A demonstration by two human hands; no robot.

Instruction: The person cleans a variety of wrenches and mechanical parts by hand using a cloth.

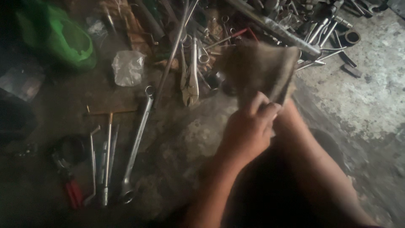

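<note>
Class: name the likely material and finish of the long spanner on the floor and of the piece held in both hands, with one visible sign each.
Long spanner: probably bright steel; silvery glints. Held piece: seemingly worn brownish cloth; limp and fuzzy, though blurred.

The rag (257, 67) is a dull brown-grey cloth, blurred in view. It is held up above the floor (363, 97), spread roughly flat and gathered at its lower edge. It hangs in front of the tool pile.
</note>
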